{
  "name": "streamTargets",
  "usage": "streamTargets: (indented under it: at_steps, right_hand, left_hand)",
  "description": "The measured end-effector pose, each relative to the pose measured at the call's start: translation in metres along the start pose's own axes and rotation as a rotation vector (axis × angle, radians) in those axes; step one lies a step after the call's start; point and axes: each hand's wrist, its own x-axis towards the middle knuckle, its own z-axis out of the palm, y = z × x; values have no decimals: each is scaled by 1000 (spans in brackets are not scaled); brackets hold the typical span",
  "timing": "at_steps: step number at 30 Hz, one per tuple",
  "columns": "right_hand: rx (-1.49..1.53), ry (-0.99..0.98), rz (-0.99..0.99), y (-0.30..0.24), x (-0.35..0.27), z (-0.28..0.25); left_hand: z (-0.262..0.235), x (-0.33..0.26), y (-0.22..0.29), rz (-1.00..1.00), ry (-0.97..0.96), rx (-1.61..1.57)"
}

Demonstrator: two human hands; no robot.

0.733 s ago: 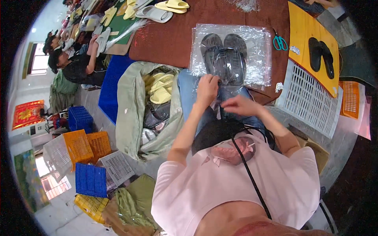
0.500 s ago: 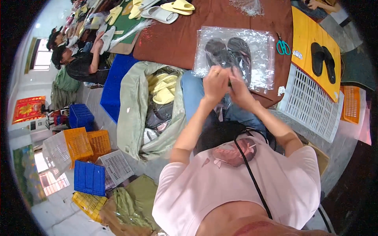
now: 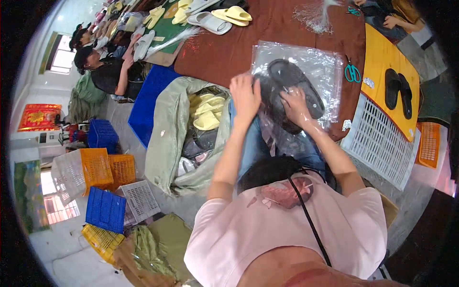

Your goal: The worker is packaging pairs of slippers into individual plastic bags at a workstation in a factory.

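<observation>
A pair of black slippers (image 3: 310, 92) lies slanted on clear plastic bags (image 3: 330, 71) at the near edge of the brown-covered table. My right hand (image 3: 295, 103) is on the slippers, its fingers bent around the inner edge of one. Shiny clear film shows by that wrist; whether the hand is inside a bag, I cannot tell. My left hand (image 3: 245, 98) is raised at the slippers' left side, fingers stretched and thumb apart, with nothing visible in it. Part of the second slipper is hidden behind my right hand.
Teal-handled scissors (image 3: 352, 72) lie right of the bags. Another black pair (image 3: 393, 88) rests on a yellow board (image 3: 382, 52) over a white crate (image 3: 382, 138). At my left stands an open sack (image 3: 165, 129) of yellow and dark slippers. Co-workers sit far left and far right.
My hands, together over the bag before, have come apart: the left moved left and opened, the right settled on the slippers. The slippers have turned to a slant. The whole view has shifted slightly.
</observation>
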Motion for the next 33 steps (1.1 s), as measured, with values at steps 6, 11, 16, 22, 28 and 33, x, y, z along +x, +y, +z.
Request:
streamTargets:
  at_steps: [6,11,16,22,28,33]
  right_hand:
    - [197,18,-223,-24,-10,-40]
    - [196,65,-185,-16,-17,-49]
    - [83,79,188,48,-30,-79]
    - [-310,368,158,173,-53,-203]
    - [-1022,143,464,326,-92,-350]
    - [-716,231,351,298,-41,-320]
  left_hand:
    - [4,21,-51,-402,-370,-157]
    - [18,0,-68,-501,-384,-693]
    - [22,-26,-87,-797,15,-728]
    - [39,-51,-95,-1004,60,-916]
    - [54,-48,-67,-1044,-33,-997]
    - [59,-54,-60,-813,-31,-873]
